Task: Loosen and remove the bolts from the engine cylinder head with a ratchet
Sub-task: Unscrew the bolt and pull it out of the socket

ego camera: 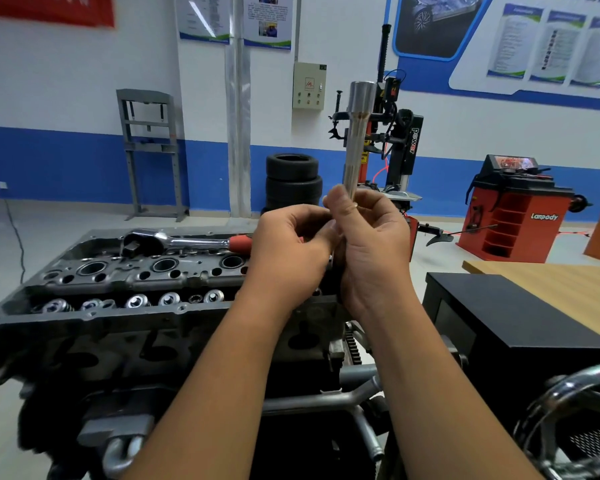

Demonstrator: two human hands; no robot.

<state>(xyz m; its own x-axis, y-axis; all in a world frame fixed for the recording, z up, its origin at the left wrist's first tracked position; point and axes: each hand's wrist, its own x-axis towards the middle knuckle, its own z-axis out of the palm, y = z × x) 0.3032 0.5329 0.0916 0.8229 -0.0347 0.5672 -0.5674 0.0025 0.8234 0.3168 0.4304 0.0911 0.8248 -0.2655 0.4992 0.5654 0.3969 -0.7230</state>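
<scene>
Frame centre: my right hand (371, 251) gripped upright extension bar (357, 140); my left hand (291, 251) pinched its lower end. Ratchet (187, 241) lay on cylinder head (125, 282).

Back by the blue-striped wall sit stacked tyres (293, 180), a grey press frame (149, 150), a red wheel balancer (520, 216) and, closer, a black box (506, 317) beside a wooden table (568, 289).

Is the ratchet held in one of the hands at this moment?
No, the ratchet lies on the cylinder head, while the right hand holds a long metal extension.
</scene>
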